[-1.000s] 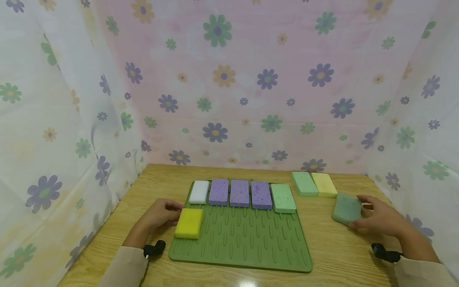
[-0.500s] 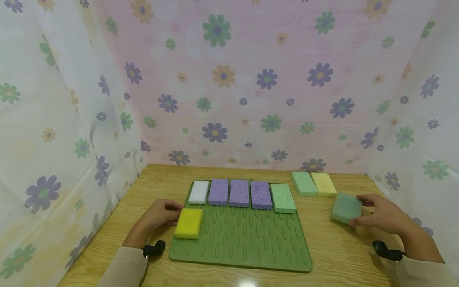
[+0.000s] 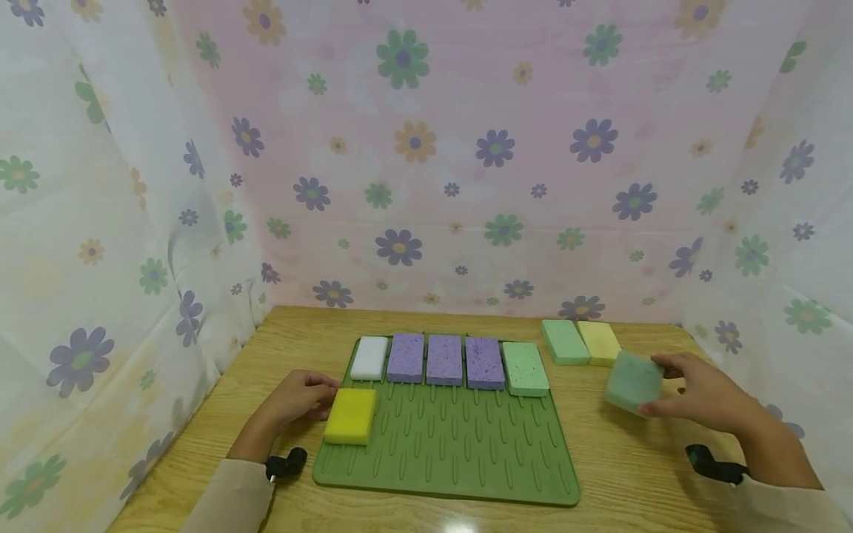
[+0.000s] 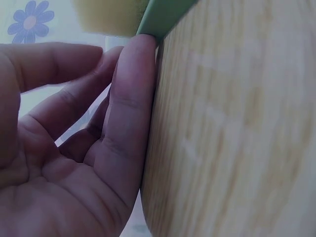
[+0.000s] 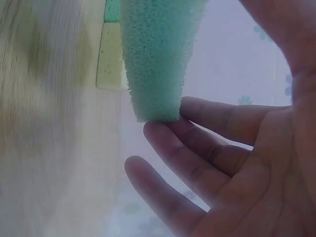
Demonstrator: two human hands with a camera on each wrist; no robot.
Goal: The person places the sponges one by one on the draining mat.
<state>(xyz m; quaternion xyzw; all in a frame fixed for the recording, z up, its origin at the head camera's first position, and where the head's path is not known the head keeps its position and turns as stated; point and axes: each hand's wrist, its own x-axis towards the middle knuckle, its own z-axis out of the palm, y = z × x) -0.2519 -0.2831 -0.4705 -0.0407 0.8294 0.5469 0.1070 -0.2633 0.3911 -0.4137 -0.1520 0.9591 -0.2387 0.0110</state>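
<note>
My right hand (image 3: 706,392) pinches a teal sponge (image 3: 633,381) by its right side, between thumb and fingers. In the right wrist view the porous sponge (image 5: 160,59) stands away from the tabletop, and the fingertips touch its end. My left hand (image 3: 296,400) rests on the table at the left edge of a green ribbed mat (image 3: 453,451), beside a yellow sponge (image 3: 350,416). A fingertip (image 4: 136,64) meets the mat's edge in the left wrist view. Along the mat's back lie a white sponge (image 3: 369,358), several purple sponges (image 3: 445,359) and a speckled green sponge (image 3: 526,368).
Behind the right hand, a light green sponge (image 3: 565,342) and a pale yellow sponge (image 3: 599,343) lie side by side on the wooden table (image 3: 400,511). Flowered cloth (image 3: 453,148) encloses the table at the back and both sides.
The right hand has raised the teal sponge slightly and carried it a little to the left. The left hand and the sponges on the mat have stayed in place.
</note>
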